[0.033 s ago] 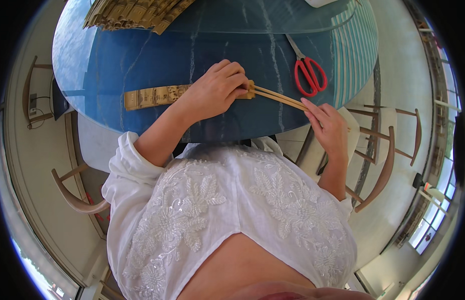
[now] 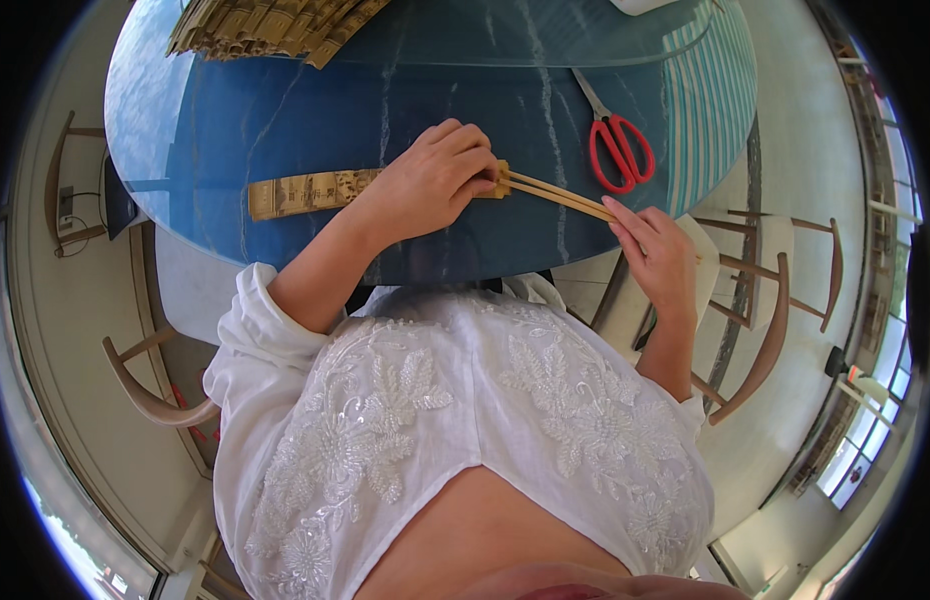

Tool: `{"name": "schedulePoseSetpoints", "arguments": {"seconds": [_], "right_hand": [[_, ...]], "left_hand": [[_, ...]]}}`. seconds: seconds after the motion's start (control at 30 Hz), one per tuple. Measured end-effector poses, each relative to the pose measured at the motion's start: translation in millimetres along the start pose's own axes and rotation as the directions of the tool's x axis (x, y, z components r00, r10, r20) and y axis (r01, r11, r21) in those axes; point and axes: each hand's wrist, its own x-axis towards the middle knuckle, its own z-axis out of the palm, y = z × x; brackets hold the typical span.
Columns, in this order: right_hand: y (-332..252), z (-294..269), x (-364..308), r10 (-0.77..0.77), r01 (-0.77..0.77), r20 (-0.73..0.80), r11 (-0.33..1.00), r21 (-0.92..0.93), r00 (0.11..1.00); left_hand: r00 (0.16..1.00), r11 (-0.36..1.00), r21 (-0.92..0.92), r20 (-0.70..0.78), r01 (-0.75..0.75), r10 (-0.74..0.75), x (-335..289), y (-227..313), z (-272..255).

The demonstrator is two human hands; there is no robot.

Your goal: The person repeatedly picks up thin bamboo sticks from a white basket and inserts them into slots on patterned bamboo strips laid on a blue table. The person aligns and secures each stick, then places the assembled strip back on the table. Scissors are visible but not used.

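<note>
A long, flat paper chopstick sleeve (image 2: 310, 194), brown with dark printing, lies across the near part of the blue table. Bent fingers of my left hand (image 2: 430, 180) pinch it close to its right end. From that end stick out two pale wooden chopsticks (image 2: 555, 196), slanting down to the right. My right hand (image 2: 657, 250) grips their outer ends between thumb and fingers. How far the chopsticks reach inside the sleeve is hidden.
Red-handled scissors (image 2: 620, 150) lie to the right, blades pointing away. At the far left is a pile of similar brown sleeves (image 2: 270, 30). A raised glass disc (image 2: 545, 55) covers the far part of the table. Wooden chairs (image 2: 770, 345) stand around.
</note>
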Motion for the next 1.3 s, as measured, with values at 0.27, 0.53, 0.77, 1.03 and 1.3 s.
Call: {"name": "schedulePoseSetpoints", "arguments": {"seconds": [0.27, 0.53, 0.77, 1.03, 1.3], "right_hand": [[-1, -2, 2, -0.063, 0.060, -0.045, 0.995, -0.074, 0.997], [-2, -5, 1, -0.165, 0.144, -0.120, 0.976, -0.165, 0.979], [-2, -6, 0, -0.136, 0.125, -0.081, 0.984, -0.124, 0.987], [-3, -10, 12, -0.149, 0.149, 0.001, 0.987, -0.065, 0.989], [0, -8, 23, -0.223, 0.222, -0.024, 0.974, -0.036, 0.974]], "left_hand": [[1.000, 1.000, 0.022, -0.009, -0.011, 0.011, -2, 1, 1], [1.000, 0.998, 0.053, -0.012, -0.016, 0.017, -3, 2, 0], [0.999, 0.998, 0.059, -0.024, -0.034, 0.035, -4, 1, 1], [0.999, 0.996, 0.085, -0.006, -0.034, 0.035, -4, 4, 1], [1.000, 0.997, 0.076, 0.006, 0.027, -0.027, -3, 7, -6]]}}
